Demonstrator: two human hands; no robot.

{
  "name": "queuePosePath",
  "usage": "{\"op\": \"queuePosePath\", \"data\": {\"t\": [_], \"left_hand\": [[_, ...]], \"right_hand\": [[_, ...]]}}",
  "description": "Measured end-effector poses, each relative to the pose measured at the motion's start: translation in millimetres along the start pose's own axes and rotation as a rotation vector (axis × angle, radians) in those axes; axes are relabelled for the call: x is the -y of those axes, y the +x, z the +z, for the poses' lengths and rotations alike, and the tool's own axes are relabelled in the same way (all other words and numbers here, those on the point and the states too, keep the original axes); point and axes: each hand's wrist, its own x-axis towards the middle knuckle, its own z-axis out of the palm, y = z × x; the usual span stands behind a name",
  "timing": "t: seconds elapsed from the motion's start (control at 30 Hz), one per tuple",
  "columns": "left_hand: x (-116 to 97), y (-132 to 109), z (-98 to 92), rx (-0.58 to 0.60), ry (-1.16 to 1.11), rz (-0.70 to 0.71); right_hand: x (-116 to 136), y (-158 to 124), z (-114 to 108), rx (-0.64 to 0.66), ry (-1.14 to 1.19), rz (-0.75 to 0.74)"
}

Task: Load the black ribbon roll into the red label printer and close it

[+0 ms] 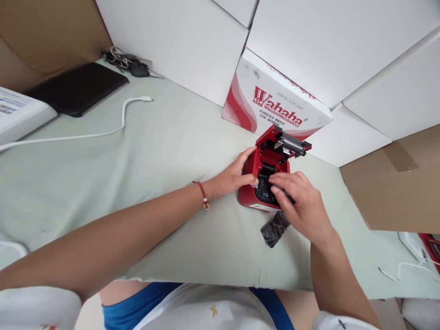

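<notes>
A small red device (249, 183) with its lid (280, 140) flipped up stands on the pale green table top (165, 151), showing a black inner bay. My left hand (237, 174) grips the device's left side, thumb on its top edge. My right hand (302, 204) reaches over from the right; its fingers are pressed together around a small dark part that they push into the black bay. A crumpled dark wrapper (275, 228) lies on the cloth just in front of the device, under my right hand.
A red-and-white "Wahaha" carton (264, 103) and white boxes (192, 41) stand behind the device. A brown cardboard box (402, 183) is at the right. At the left lie a white cable (103, 133), a black tablet (80, 87), keys (129, 62) and a white device (17, 112).
</notes>
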Motion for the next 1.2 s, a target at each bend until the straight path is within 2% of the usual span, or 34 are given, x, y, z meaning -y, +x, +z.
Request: {"op": "queuePosePath", "data": {"t": [0.07,0.17,0.27,0.37,0.67,0.77,0.87,1.03,1.13,1.2], "left_hand": [[-0.6,-0.8,-0.8,0.003,0.022,0.007],[-0.4,-1.7,-1.8,0.011,0.013,0.013],[-0.4,-2.1,-2.4,0.014,-0.017,0.013],[-2.7,-2.4,-2.4,0.006,0.0,0.011],[-2.4,-1.2,-2.5,-0.065,0.045,0.055],[-6.3,7.3,-8.7,-0.171,0.161,0.125],[-20.2,25.4,-15.9,-0.276,0.307,0.213],[-54.6,59.6,-10.9,-0.239,0.441,0.329],[-66.6,63.9,2.3,-0.198,0.459,0.371],[-67.7,55.7,9.6,-0.214,0.497,0.395]], "right_hand": [[13.2,-25.9,8.9,-0.115,-0.054,-0.05],[26.8,-54.8,33.1,-0.25,-0.146,-0.03],[30.7,-69.1,57.0,-0.37,-0.179,-0.005],[30.3,-72.1,68.0,-0.426,-0.154,0.019],[37.8,-67.5,70.4,-0.388,-0.131,-0.033],[35.7,-68.8,70.8,-0.411,-0.095,-0.025],[34.0,-71.1,71.4,-0.456,-0.064,-0.019],[34.1,-73.1,72.0,-0.545,-0.052,0.015],[33.6,-72.8,71.0,-0.553,-0.048,0.035],[33.2,-72.7,69.7,-0.538,-0.035,0.036]]}}
